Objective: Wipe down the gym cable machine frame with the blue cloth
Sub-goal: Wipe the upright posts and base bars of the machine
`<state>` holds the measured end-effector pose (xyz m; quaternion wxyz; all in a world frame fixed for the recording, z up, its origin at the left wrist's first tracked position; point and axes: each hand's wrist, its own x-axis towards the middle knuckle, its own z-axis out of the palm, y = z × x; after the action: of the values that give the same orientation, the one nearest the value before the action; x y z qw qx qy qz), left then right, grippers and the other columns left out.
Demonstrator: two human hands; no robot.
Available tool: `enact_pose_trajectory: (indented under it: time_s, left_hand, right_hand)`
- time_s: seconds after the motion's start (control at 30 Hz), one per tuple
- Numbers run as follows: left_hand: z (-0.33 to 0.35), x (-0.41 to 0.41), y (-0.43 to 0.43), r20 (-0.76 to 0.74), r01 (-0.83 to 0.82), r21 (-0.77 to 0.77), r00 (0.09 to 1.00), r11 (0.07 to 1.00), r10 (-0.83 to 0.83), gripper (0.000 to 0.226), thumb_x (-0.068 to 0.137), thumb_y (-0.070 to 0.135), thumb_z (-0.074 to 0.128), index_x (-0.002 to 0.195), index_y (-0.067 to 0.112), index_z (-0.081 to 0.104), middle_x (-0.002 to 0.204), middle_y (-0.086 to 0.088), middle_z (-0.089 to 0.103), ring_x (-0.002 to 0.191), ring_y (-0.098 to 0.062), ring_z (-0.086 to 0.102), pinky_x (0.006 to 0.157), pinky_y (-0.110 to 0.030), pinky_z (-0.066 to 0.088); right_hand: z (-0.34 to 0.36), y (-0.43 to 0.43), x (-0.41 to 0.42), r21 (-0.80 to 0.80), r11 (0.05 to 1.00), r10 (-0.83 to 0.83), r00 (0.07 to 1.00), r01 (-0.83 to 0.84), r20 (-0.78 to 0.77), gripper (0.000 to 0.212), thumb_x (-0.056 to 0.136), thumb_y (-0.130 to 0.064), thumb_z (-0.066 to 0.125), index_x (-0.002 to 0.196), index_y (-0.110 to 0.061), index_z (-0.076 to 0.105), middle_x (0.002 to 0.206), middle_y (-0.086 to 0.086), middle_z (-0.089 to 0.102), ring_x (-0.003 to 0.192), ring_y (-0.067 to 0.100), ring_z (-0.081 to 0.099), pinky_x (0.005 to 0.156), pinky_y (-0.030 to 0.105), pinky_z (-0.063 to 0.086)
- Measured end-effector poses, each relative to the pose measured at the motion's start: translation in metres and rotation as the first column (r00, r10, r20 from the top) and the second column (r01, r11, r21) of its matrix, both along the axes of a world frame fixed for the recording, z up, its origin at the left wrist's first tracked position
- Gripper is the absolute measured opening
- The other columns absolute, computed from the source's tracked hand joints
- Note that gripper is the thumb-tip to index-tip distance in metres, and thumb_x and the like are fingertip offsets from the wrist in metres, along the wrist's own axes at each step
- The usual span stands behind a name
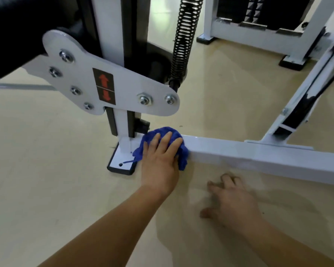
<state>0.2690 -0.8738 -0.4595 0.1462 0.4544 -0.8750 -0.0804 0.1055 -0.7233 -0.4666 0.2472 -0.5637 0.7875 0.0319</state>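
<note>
The right hand [231, 203] is nearest the camera. It rests on the floor [46, 170] with fingers spread and holds nothing, and it appears to serve as a support; its outline is blurred. Just beyond it, the left hand [160, 158] lies flat on the blue cloth [183, 159]. The fingers are extended over the bunched fabric and press it down rather than gripping it. The cloth sits on the end of the white base bar [258, 157], where the bar meets the upright post [121, 122], directly above the foot plate [120, 164]. Wiping is therefore in progress at the lowest joint of the frame. The bar shows faint dull patches to the right of the cloth; whether that length has been wiped cannot be determined. Farther away, the bracket plate [123, 89], the spring [183, 41], the diagonal brace [307, 89] and the rear frame [258, 35] are out of contact with the cloth. Treat these as probably remaining.
</note>
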Motion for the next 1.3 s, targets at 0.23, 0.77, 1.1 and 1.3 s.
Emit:
enact_pose_trajectory:
  time_s: [0.23, 0.77, 1.1, 1.3]
  left_hand:
    - [-0.003, 0.008, -0.013, 0.113, 0.171, -0.082, 0.980, 0.982, -0.161, 0.062, 0.095, 0.017, 0.057, 0.149, 0.040, 0.038, 0.160, 0.007, 0.038, 0.148, -0.025, 0.033, 0.122, -0.050, 0.025]
    - [0.013, 0.034, 0.048, -0.450, -0.311, 0.512, 0.698, 0.801, 0.558, 0.038, 0.096, 0.013, 0.056, 0.115, 0.045, 0.048, 0.102, 0.027, 0.058, 0.094, 0.012, 0.058, 0.082, -0.011, 0.046]
    - [0.011, -0.010, 0.003, -0.418, -0.297, 0.849, 0.128, 0.437, 0.899, 0.034, 0.103, 0.038, 0.050, 0.137, 0.041, 0.057, 0.120, 0.019, 0.060, 0.106, -0.010, 0.058, 0.093, -0.027, 0.043]
    - [0.012, -0.028, 0.019, -0.454, -0.255, 0.807, 0.310, 0.533, 0.835, 0.047, 0.105, 0.040, 0.040, 0.151, 0.029, 0.041, 0.146, 0.003, 0.054, 0.130, -0.023, 0.053, 0.113, -0.044, 0.042]
  right_hand:
    - [0.005, 0.004, -0.021, -0.050, 0.999, -0.013, 0.990, 0.021, 0.140, 0.082, 0.077, -0.079, 0.063, 0.148, -0.040, 0.048, 0.148, -0.010, 0.040, 0.138, 0.015, 0.033, 0.111, 0.028, 0.032]
    - [0.010, 0.001, -0.010, -0.154, 0.970, -0.123, 0.927, 0.187, 0.354, 0.055, 0.093, -0.051, 0.067, 0.143, -0.029, 0.057, 0.156, -0.003, 0.042, 0.144, 0.013, 0.038, 0.112, 0.019, 0.024]
    - [-0.011, 0.003, 0.002, 0.030, 0.996, 0.088, 0.994, -0.090, 0.058, 0.083, 0.087, -0.081, 0.047, 0.158, -0.052, 0.015, 0.171, -0.009, -0.011, 0.158, 0.018, -0.008, 0.126, 0.038, 0.008]
    - [-0.011, 0.003, -0.003, 0.012, 0.990, 0.140, 0.990, -0.140, 0.011, 0.080, 0.088, -0.084, 0.040, 0.157, -0.055, 0.011, 0.171, -0.011, -0.011, 0.158, 0.016, -0.007, 0.125, 0.035, 0.012]
